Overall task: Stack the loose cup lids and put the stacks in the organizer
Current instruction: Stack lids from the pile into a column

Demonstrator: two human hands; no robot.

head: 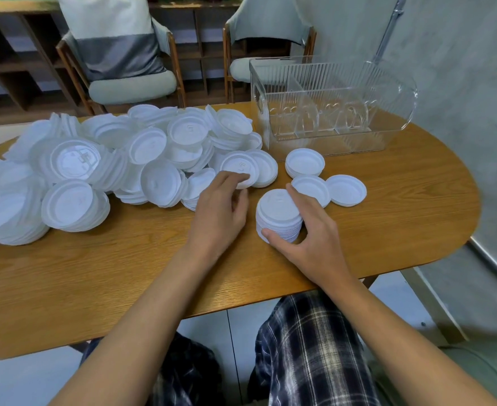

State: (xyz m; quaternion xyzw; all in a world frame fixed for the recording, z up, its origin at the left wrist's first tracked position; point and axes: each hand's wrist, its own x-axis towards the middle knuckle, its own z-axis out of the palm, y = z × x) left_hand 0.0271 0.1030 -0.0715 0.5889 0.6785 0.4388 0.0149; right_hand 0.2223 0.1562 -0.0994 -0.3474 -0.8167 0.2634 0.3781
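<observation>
Right hand clasps an upright stack of cup lids; left hand is at the loose pile.
Thumb on the stack's near side, fingers curled round its far side. It stands on the table just left of the palm, axis vertical, top lid facing up. The left hand's bent fingertips touch a lid at the pile's near edge; whether they pinch it I cannot tell. The clear organizer stands beyond, well apart.

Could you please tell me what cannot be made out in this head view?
- Lid count in the lid stack, head view: the right hand covers part, edges too fine.
- Whether the left hand grips the single lid: fingertips blurred.
- Full extent of the lid pile: cut off by the left edge.
- Contents of the organizer: ribbed clear walls distort them.
</observation>
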